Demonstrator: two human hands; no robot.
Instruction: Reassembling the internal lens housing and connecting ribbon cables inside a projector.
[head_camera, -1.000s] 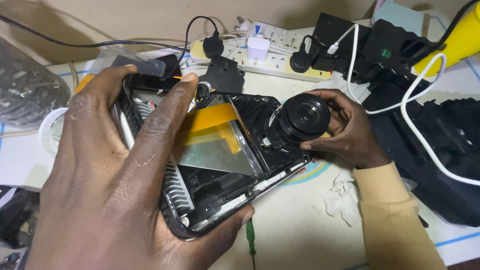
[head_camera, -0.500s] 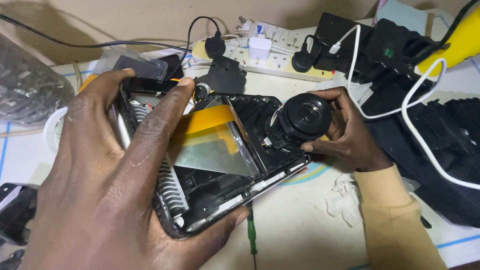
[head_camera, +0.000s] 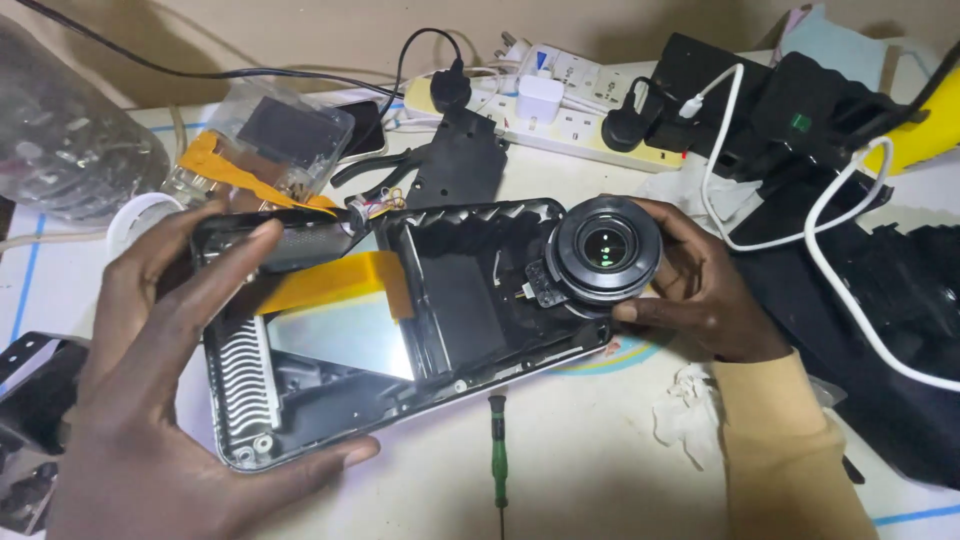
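An opened black device housing (head_camera: 450, 300) lies flat on the table, with a silver reflective plate (head_camera: 350, 340) and an orange flat ribbon cable (head_camera: 330, 285) inside. My left hand (head_camera: 170, 370) grips its left end, thumb under the near edge and fingers over the far rim. My right hand (head_camera: 700, 285) holds a round black lens unit (head_camera: 603, 250) at the housing's right end, the glass facing up.
A green-handled screwdriver (head_camera: 497, 455) lies in front of the housing. A white power strip (head_camera: 560, 110) with plugs sits at the back. Black parts and white cables (head_camera: 850, 240) crowd the right side. A clear plastic box (head_camera: 265, 140) and a crumpled tissue (head_camera: 685, 410) lie nearby.
The housing has been lowered and swung flatter on the table. My left hand slid off its top to the left end, uncovering the interior. The lens unit now faces up.
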